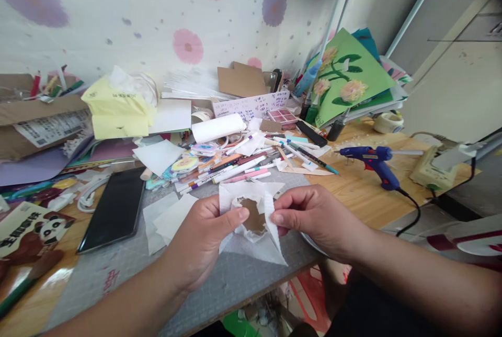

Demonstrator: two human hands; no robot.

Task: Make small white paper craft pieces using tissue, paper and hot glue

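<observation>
My left hand (pixel 204 240) and right hand (pixel 314 216) both pinching a white paper (pixel 251 222) with a brown cutout, above the worktop's (pixel 364 201) front edge, glue gun (pixel 372 161) near the right edge, phone (pixel 115 209) left.

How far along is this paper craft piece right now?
Partly done: the white paper piece already has a hole showing brown behind it. The left hand and right hand pinch its edges. The glue gun lies unused on the desk.

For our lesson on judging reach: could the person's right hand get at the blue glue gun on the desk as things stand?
Probably yes: the glue gun lies on bare wood right of the right hand, nothing between, though that hand pinches white paper.
</observation>
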